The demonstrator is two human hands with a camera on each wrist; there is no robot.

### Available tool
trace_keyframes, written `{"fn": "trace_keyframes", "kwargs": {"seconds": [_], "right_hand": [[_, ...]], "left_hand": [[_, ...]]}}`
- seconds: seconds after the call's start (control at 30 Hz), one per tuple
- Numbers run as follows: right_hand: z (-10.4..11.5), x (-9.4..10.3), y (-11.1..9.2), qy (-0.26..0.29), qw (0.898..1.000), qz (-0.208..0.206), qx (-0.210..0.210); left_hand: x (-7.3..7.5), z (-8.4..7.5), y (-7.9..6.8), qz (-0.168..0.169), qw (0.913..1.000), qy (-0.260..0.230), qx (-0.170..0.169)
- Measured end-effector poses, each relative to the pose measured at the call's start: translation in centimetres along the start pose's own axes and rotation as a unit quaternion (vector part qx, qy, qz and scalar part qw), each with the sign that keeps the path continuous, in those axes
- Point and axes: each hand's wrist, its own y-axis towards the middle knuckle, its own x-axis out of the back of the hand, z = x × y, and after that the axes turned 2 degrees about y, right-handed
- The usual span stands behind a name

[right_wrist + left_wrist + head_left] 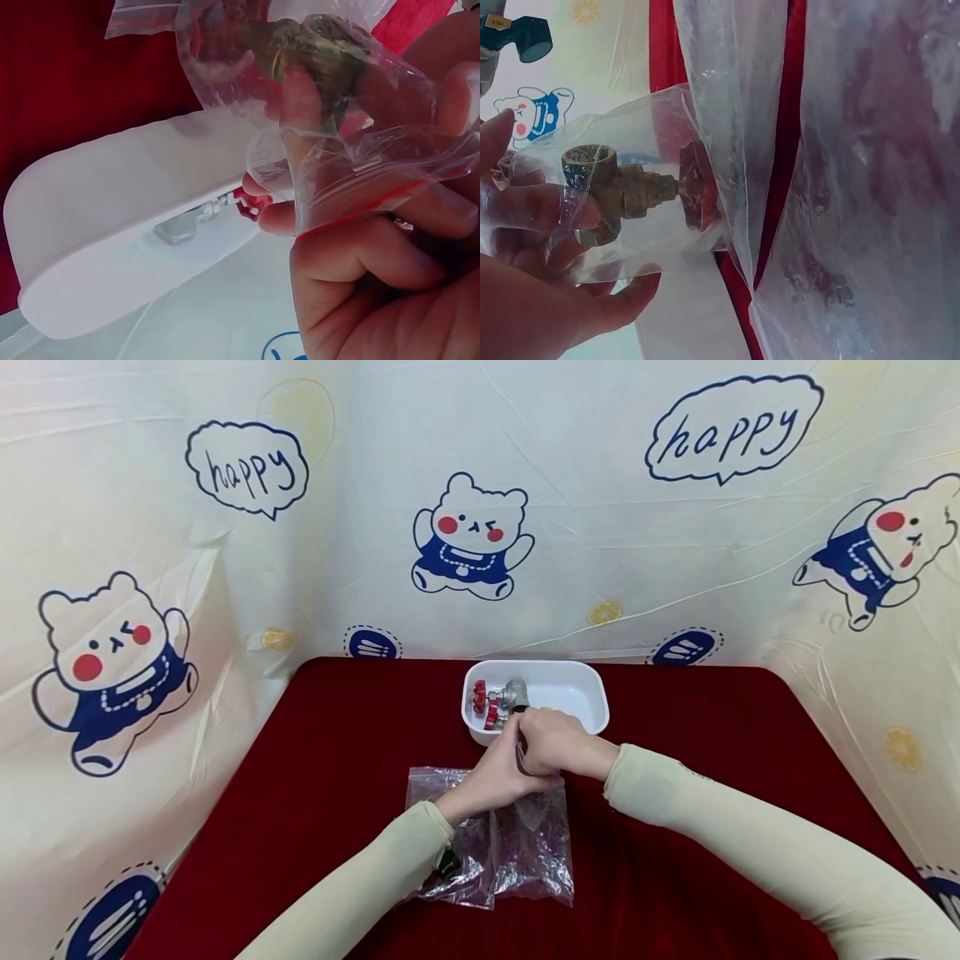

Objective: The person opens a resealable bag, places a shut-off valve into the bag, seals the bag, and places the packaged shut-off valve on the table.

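Note:
A brass valve (611,191) with a red handwheel (697,186) is inside a clear zip bag (352,161). My left hand (495,777) holds the valve through the plastic, its fingers curled around the body. My right hand (558,743) pinches the bag near its red zip line (367,204), close against the left hand. Just beyond both hands is a white plastic tub (592,714) holding more metal valves (516,692) with red handwheels (480,696). In the head view, the hands mostly cover the bagged valve.
Flat clear zip bags (536,860) lie on the dark red cloth (337,760) beneath the left forearm. A small dark object (448,862) shows beside the left sleeve. Behind the table hangs a pale printed curtain (600,543).

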Motion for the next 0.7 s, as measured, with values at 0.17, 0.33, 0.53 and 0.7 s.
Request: {"fn": "trace_keyframes", "kwargs": {"seconds": [0.17,0.33,0.53,0.7], "right_hand": [[-0.13,-0.23,0.01,0.006,1.000,-0.003,0.007],[-0.22,-0.48,0.06,0.004,1.000,0.000,0.010],[-0.20,-0.57,0.16,-0.001,1.000,0.001,0.009],[-0.23,-0.38,0.02,0.002,1.000,0.009,0.006]], "left_hand": [[-0.12,0.10,-0.04,-0.001,1.0000,-0.005,0.004],[-0.17,-0.03,-0.16,-0.004,1.0000,-0.009,-0.002],[-0.20,0.06,-0.14,-0.009,0.9999,-0.012,-0.003],[-0.27,0.25,-0.06,-0.005,0.9999,-0.009,0.005]]}}
